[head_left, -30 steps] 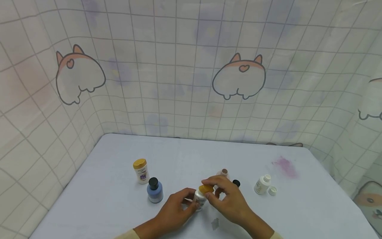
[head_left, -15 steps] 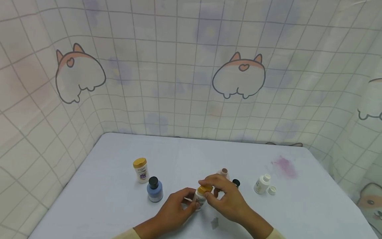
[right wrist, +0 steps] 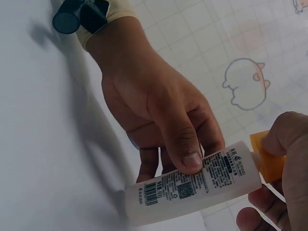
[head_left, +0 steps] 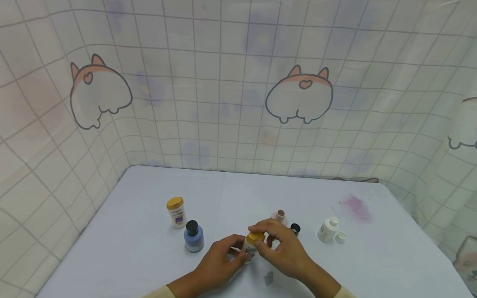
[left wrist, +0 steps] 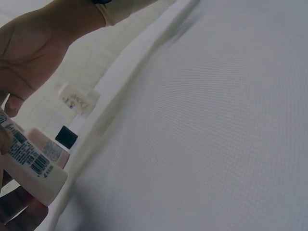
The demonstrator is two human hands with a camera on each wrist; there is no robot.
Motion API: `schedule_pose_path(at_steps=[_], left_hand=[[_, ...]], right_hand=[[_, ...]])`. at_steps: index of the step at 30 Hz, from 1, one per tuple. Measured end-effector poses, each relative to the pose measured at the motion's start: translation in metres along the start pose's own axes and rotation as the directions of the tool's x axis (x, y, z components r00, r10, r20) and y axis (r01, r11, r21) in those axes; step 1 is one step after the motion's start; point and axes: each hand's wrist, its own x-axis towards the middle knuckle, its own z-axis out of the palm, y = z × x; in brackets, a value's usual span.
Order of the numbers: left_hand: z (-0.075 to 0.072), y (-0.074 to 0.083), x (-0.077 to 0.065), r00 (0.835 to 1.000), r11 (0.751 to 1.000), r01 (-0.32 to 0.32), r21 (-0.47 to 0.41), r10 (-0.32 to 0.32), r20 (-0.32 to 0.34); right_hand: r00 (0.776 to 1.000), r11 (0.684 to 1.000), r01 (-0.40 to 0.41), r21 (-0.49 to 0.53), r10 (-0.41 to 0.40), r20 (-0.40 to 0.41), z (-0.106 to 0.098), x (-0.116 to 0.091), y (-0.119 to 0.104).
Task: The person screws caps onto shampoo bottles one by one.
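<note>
My left hand (head_left: 220, 260) grips a small white bottle (head_left: 249, 249) by its sides, near the table's front. Dark print and a barcode cover its label in the right wrist view. Thumb and fingers of my right hand (head_left: 285, 250) pinch a yellow cap (head_left: 255, 236) at the bottle's mouth. A short stretch of pale neck shows between the cap (right wrist: 270, 159) and the bottle body (right wrist: 192, 187) in the right wrist view. Just behind my right hand stands a pinkish bottle (head_left: 280, 214) without a cap, partly hidden; a black cap (head_left: 295, 228) lies beside it.
On the left stand a white bottle with a yellow lid (head_left: 176, 212) and a blue bottle with a black cap (head_left: 193, 238). An uncapped white bottle (head_left: 328, 229) is on the right, beside a small white cap (head_left: 340, 237). A gridded curtain (head_left: 231, 103) hangs behind the table.
The yellow cap in my right hand has shifted slightly left and looks less tilted over the bottle. My left hand has stayed in place on the bottle.
</note>
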Motion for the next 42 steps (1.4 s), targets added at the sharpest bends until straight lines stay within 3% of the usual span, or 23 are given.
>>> schedule_pose_path(at_steps=[6, 16, 26, 29, 34, 37, 42], left_hand=[[0.000, 0.001, 0.000, 1.000, 1.000, -0.006, 0.001, 0.006, -0.004], [0.000, 0.003, 0.000, 1.000, 1.000, -0.010, -0.030, 0.009, -0.009], [-0.002, 0.000, 0.001, 0.999, 1.000, -0.014, -0.011, 0.014, -0.042], [-0.001, -0.001, 0.001, 0.999, 1.000, -0.016, -0.017, 0.015, -0.040], [0.000, 0.001, 0.000, 1.000, 0.999, -0.023, -0.040, 0.022, -0.014], [0.000, 0.003, 0.000, 1.000, 0.999, -0.027, -0.043, 0.026, -0.008], [0.002, 0.002, 0.000, 0.998, 0.997, -0.065, -0.044, 0.064, -0.017]], right_hand=[[0.999, 0.999, 0.039, 0.008, -0.039, -0.007, 0.002, 0.000, 0.001], [1.000, 0.998, -0.007, -0.061, 0.005, -0.027, 0.001, -0.002, 0.000], [0.999, 0.998, -0.028, -0.049, 0.027, -0.029, -0.004, -0.006, 0.003], [0.998, 0.998, 0.046, -0.032, -0.047, -0.029, -0.004, -0.005, 0.003], [0.982, 0.982, 0.191, -0.005, -0.191, 0.001, -0.009, 0.002, -0.021], [0.980, 0.980, 0.198, -0.016, -0.197, 0.006, -0.011, 0.005, -0.034], [0.972, 0.974, 0.227, -0.017, -0.228, -0.050, -0.008, 0.005, -0.023]])
